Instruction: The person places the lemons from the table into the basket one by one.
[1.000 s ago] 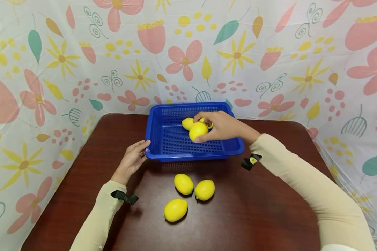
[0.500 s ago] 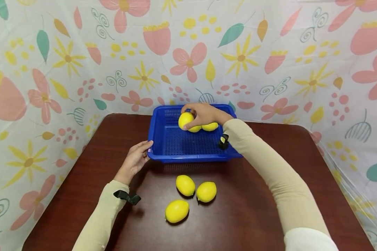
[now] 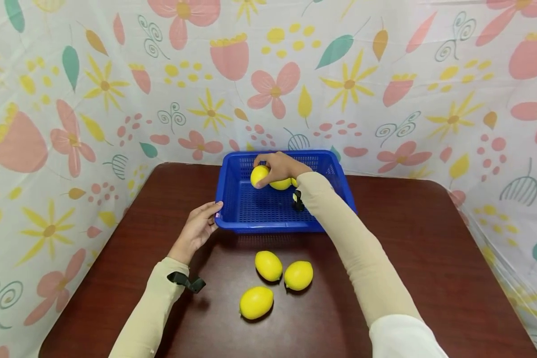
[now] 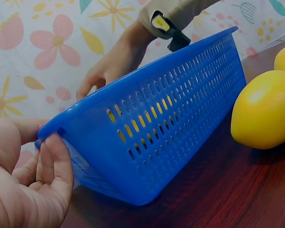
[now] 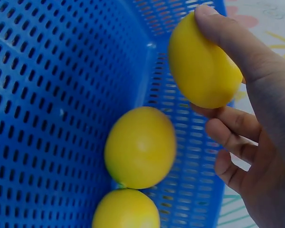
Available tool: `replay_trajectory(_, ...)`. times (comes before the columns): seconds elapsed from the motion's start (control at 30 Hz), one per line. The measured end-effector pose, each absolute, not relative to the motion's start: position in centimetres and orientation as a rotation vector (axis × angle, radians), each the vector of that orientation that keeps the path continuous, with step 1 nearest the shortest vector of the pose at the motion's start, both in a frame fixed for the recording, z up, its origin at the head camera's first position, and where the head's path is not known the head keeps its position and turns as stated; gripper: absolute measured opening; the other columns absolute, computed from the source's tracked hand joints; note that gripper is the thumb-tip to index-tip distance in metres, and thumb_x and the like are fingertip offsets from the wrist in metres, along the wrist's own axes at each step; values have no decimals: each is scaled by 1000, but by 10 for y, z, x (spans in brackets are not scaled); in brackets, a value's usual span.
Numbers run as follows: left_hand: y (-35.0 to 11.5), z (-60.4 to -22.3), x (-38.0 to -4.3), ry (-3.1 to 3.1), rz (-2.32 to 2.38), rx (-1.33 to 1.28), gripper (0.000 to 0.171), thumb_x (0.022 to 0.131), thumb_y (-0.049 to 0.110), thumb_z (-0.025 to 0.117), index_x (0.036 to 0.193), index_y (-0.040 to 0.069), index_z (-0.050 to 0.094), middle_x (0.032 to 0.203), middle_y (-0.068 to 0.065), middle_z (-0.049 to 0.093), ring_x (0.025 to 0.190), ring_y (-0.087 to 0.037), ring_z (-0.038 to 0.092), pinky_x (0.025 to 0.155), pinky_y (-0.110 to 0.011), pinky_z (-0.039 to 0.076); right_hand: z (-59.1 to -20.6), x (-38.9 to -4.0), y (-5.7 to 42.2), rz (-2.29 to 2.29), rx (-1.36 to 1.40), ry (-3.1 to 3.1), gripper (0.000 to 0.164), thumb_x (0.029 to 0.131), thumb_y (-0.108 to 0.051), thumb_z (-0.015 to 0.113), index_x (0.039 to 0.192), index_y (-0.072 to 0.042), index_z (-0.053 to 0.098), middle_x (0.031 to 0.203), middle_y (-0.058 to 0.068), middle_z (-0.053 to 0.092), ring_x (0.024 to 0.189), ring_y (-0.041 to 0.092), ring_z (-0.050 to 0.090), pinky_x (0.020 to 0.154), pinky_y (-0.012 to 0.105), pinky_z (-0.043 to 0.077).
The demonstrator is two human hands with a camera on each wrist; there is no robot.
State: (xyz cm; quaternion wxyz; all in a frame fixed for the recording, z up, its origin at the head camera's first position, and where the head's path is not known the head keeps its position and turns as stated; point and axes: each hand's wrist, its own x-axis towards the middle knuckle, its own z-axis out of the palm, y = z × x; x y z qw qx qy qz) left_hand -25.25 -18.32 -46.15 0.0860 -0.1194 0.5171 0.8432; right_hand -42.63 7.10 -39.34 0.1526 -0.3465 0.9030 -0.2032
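Note:
A blue perforated plastic basket (image 3: 273, 227) stands toward the back of the table. My left hand (image 3: 198, 229) grips its front left corner; the left wrist view shows the thumb and fingers pinching the rim (image 4: 147, 66). Inside the basket, near its back left, my right hand (image 3: 278, 166) holds a lemon (image 5: 199, 64) between thumb and fingers. Two more lemons lie in the basket beside that hand, one lemon (image 5: 140, 147) closer and the other lemon (image 5: 127, 213) behind it, both partly covered by the hand in the head view.
In front of the basket on the dark wooden table (image 3: 407, 238) lie three lemons: a left lemon (image 3: 256, 302), an upper lemon (image 3: 268, 266) and a right lemon (image 3: 299, 275). A flower-patterned cloth (image 3: 376, 74) hangs behind and around the table.
My right hand has carried its lemon leftward and toward the back of the basket, beside the two lemons there. The left hand keeps its grip on the corner. The head view has shifted slightly.

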Motion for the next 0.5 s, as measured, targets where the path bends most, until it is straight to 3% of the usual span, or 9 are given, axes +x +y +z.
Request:
replay_trajectory(0.17,-183,-460,-253,1554,2496,-338,8,102,12,64,94,11,65,77,4,65,64,-5,57,63,-19,51,-404,-427,63,-512,-955,2631,70,80,-54,85,136,-22,58,113,6,64,94,26,54,79,38,48)
replay_trajectory(0.5,-183,-461,-252,1564,2495,-348,7,103,12,63,96,11,65,77,4,64,65,-5,56,64,-19,51,-421,-426,48,-391,-882,2704,68,79,-59,83,133,-28,58,116,4,62,103,26,50,86,43,46)
